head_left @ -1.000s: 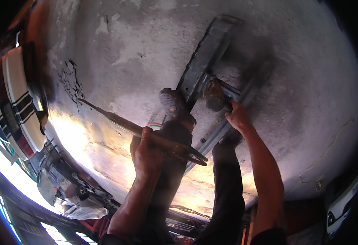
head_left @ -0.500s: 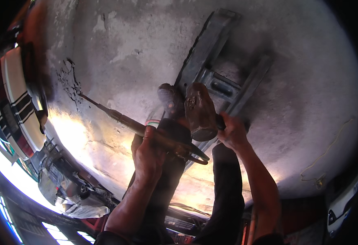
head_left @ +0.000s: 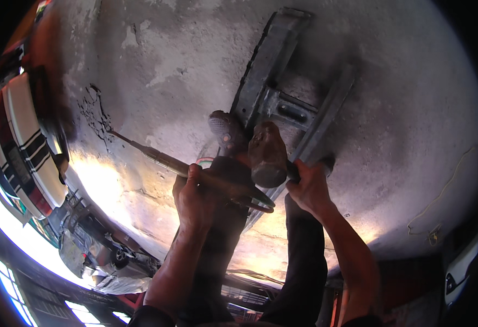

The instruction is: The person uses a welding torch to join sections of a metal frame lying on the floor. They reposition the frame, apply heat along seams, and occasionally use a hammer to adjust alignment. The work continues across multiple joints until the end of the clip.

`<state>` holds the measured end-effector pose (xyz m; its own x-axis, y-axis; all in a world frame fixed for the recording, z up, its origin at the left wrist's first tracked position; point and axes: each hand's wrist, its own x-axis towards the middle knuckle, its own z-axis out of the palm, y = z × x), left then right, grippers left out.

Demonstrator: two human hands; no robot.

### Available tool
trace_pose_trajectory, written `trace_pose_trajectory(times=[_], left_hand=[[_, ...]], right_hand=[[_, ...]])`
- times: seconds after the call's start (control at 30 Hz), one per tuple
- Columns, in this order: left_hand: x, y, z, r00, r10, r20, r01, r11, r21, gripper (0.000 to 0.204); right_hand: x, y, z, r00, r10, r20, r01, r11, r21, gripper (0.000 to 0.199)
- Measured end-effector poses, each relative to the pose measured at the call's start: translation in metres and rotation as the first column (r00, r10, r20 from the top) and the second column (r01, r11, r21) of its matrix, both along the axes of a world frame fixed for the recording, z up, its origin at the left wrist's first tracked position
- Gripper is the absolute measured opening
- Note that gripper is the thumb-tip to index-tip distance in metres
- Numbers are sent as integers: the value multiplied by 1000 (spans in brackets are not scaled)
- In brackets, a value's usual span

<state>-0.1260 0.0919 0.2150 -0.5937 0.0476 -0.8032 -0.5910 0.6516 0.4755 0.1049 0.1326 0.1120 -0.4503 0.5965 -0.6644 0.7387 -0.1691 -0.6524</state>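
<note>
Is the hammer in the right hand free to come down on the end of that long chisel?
Probably yes. The right hand holds the hammer just above the chisel, whose struck end pokes out past the left hand, with nothing between head and end.

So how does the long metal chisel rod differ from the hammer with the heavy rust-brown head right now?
The long metal chisel rod is thin and lies slanted, its far tip against the cracked concrete floor; the hammer with the heavy rust-brown head is short and blocky, raised near the chisel's ringed end. The left hand grips the chisel; the right hand grips the hammer. Both look worn and dusty.
</note>
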Motion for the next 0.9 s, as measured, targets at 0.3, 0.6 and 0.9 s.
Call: trace_pose_trajectory(times=[0.3,0.6,0.9], left_hand=[[-25,-15,-6,993,-90,-79,94,995,43,31],[-14,-7,8,992,-92,-88,87,994,-68,27],[-13,8,8,998,49,-41,-48,999,18,27]], right_hand=[[-49,37,5,840,193,-507,-64,963,262,22],[-4,-23,-78,965,227,131,-220,973,-68,27],[-21,6,-62,991,32,-129,-19,995,100,29]])
